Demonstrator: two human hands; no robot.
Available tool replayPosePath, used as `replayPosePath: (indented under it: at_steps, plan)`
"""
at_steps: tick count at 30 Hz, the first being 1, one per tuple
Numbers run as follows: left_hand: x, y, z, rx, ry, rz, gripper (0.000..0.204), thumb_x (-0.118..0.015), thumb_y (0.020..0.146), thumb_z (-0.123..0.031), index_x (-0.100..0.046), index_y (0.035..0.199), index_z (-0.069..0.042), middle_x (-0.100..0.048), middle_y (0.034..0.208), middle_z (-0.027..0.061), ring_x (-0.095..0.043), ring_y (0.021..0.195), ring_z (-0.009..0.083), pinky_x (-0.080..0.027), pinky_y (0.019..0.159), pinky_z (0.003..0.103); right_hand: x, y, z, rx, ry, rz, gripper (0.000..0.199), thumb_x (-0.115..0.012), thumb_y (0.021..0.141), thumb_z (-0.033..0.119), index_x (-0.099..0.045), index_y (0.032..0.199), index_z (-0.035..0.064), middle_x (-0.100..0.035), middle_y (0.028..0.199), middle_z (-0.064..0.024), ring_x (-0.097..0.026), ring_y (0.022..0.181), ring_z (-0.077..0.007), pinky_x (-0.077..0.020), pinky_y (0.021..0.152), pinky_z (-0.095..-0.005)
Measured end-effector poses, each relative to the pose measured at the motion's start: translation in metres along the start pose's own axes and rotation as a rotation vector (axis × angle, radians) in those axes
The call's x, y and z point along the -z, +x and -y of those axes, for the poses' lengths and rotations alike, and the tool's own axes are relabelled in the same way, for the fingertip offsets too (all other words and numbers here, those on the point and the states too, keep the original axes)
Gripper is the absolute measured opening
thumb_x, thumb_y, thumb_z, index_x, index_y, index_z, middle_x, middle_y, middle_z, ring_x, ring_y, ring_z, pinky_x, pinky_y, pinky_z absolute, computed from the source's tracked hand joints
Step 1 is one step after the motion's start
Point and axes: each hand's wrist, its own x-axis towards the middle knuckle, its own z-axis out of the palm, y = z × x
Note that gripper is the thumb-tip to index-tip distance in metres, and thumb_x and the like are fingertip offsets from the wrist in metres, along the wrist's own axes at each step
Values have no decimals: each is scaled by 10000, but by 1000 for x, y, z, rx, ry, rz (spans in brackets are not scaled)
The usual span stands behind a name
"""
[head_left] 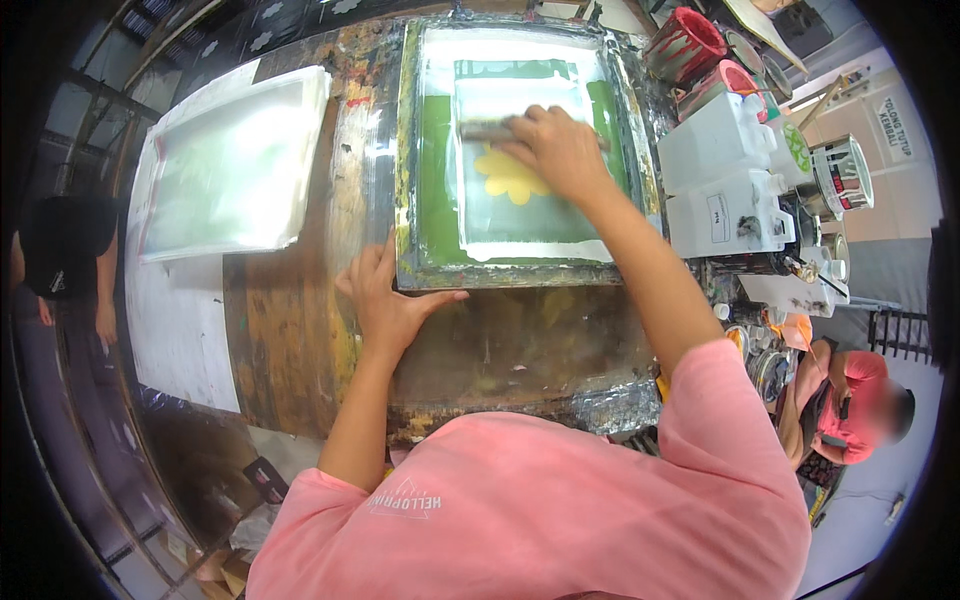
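A screen-printing frame (pixel 520 276) lies flat on the paint-stained table. Its mesh has a green border round a pale middle, where a yellow flower shape (pixel 506 182) shows. In the upper half of the mesh, my right hand (pixel 556 152) is closed from above round a squeegee (pixel 484 131), which lies crosswise just above the flower. My left hand (pixel 384 300) rests at the frame's near left corner, thumb stretched along the near edge and fingers spread up the left side. The squeegee's lower edge is hidden.
A stack of pale sheets (pixel 235 165) lies left on the table (pixel 290 330). Along the right stand red-stained paint cans (pixel 686 48), white plastic jugs (pixel 715 150) and an open tin (pixel 842 178). One person (pixel 855 405) sits at right; another in black (pixel 68 245) stands at left.
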Motion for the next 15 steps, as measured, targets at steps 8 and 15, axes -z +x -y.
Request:
replayPosePath:
  at_steps: [8,15]
  plan:
    - [-3,1,3,-59,-27,-115,1194,-920,497,-715,-623,1452,-63,-626,1005,30,-572,1000,217,-310,974,419,13,101,-65,-24,103,320,587,-562,983,666,-744,1228,165,-762,1077,-145,-705,1052,-368,-549,872,-494]
    - [-4,1,3,-134,-100,-150,1228,-894,555,-724,-567,1473,23,-671,872,48,-590,837,216,-345,894,390,-19,71,-58,31,-25,39,415,-633,974,553,-719,1061,156,-700,924,-85,-709,919,-319,-556,706,-501]
